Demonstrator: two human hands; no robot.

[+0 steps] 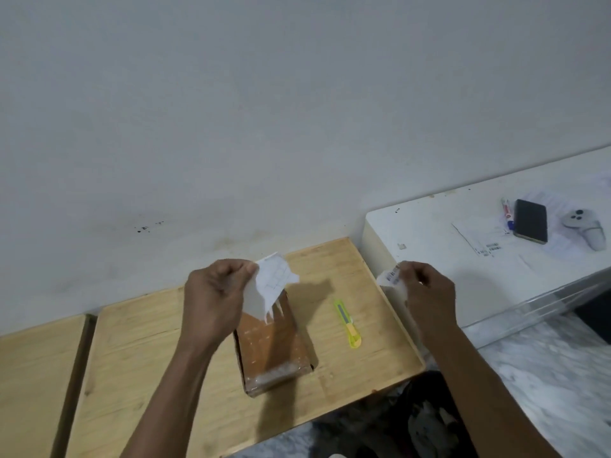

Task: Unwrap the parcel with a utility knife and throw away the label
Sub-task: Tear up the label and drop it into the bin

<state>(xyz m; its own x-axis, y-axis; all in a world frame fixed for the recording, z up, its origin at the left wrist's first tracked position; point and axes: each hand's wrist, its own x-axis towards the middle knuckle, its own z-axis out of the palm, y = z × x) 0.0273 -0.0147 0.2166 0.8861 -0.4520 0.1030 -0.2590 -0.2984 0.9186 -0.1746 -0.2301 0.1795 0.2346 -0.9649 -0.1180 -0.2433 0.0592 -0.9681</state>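
A brown cardboard parcel (276, 345) lies on the wooden table (165, 358), its top scuffed with white residue. Above its far end my left hand (216, 299) pinches a large torn piece of the white label (269, 287). Off to the right, over the table's edge, my right hand (426, 289) holds a smaller torn label piece (391, 279) with a barcode on it. The two pieces are apart. The yellow-green utility knife (347, 323) rests on the table to the right of the parcel, untouched.
A white counter (429, 233) to the right carries a phone (530, 221), a marker (507, 213), a grey controller (587, 229) and papers (479, 236). A second wooden board (29, 385) sits at the left. Marble floor (545, 375) and dark items lie below.
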